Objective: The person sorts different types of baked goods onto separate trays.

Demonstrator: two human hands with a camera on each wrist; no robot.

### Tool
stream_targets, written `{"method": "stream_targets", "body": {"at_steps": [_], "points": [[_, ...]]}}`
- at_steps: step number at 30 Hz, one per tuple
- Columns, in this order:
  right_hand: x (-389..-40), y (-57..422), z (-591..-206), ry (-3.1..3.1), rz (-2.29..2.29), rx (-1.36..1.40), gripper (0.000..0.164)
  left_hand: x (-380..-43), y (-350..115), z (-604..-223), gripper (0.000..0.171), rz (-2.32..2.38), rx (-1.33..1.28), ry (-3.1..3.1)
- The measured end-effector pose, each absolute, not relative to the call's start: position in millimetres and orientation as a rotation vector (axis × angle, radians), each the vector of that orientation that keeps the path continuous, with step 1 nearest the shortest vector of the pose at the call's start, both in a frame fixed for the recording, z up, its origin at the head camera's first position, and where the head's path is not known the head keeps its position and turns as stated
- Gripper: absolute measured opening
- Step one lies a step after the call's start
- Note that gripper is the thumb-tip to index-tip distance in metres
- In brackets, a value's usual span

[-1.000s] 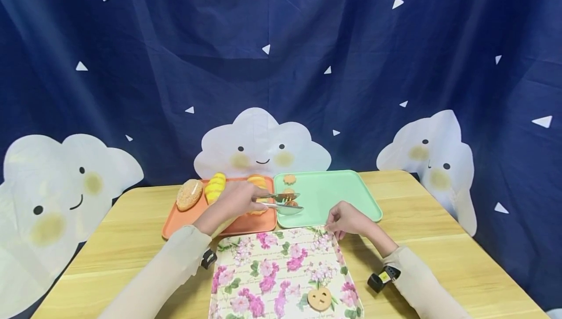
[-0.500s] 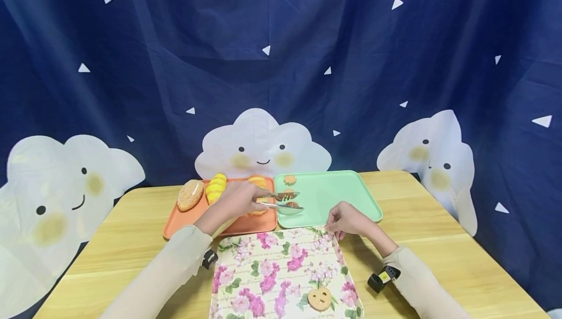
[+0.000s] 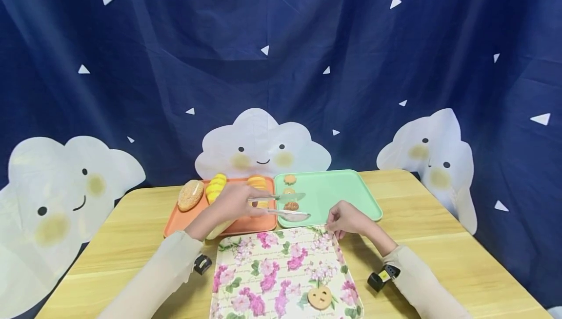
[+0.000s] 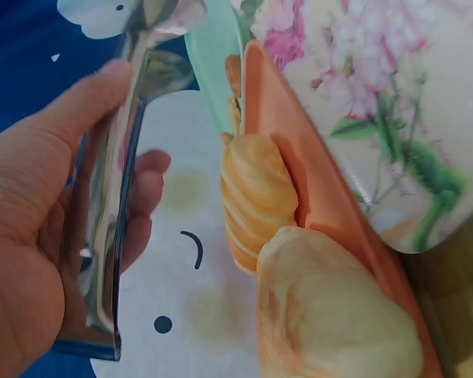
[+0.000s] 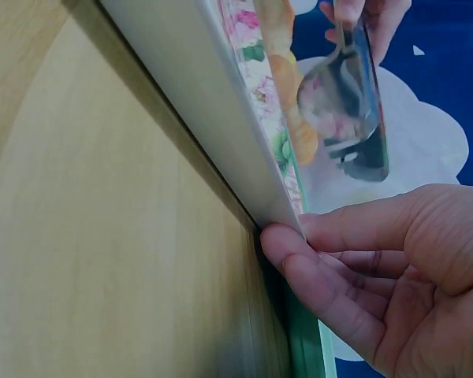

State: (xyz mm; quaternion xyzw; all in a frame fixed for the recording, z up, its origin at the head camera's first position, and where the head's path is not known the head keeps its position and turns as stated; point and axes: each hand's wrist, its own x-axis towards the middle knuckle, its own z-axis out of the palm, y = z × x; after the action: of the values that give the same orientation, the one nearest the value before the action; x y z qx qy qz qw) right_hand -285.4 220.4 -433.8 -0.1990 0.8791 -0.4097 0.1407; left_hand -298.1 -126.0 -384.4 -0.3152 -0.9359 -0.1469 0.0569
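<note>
My left hand (image 3: 231, 206) grips a pair of metal serving tongs (image 3: 290, 215); the left wrist view shows the tongs (image 4: 102, 213) lying along the palm, thumb on one arm. Their two ends are spread over the left side of the green tray (image 3: 335, 194). A small brown cookie (image 3: 291, 206) lies between those ends, apart from them as seen from above. Behind it are a round cookie (image 3: 289, 191), partly covered, and a flower-shaped cookie (image 3: 290, 179). My right hand (image 3: 349, 220) pinches the far right corner of the floral tray (image 3: 246, 272) between thumb and fingers.
On the orange tray (image 3: 250, 225) lie a sesame bun (image 3: 190, 195), a yellow bread roll (image 3: 215, 188), an orange-striped roll (image 3: 256, 182) and a pale bun (image 3: 219, 231), partly behind my left arm. A smiling cookie (image 3: 319, 298) rests on the floral tray. A blue curtain hangs behind the table.
The tongs have spread apart, their near end moving toward me and slightly right, so the brown cookie shows between them. My right hand keeps its place at the tray corner.
</note>
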Motion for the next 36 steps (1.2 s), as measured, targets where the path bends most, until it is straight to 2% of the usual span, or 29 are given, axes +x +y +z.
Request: {"method": "stream_targets", "body": {"at_steps": [7,21,36], "points": [[-285.8,219.7,-434.2,2.537,-1.184,-0.556,0.012,-278.2,-131.5,-386.1,0.044,-0.637,-1.245,-2.848],[-283.2,218.9,-430.6,2.510,-1.224,-0.573,0.013,-245.0,-113.8,-382.5,0.050,-0.807,-1.575,-2.842],[-286.0,219.3,-433.8,2.543,-1.178,-0.561,0.013,-230.6,-100.5,-389.5,0.045,-0.710,-1.707,-2.844]]}}
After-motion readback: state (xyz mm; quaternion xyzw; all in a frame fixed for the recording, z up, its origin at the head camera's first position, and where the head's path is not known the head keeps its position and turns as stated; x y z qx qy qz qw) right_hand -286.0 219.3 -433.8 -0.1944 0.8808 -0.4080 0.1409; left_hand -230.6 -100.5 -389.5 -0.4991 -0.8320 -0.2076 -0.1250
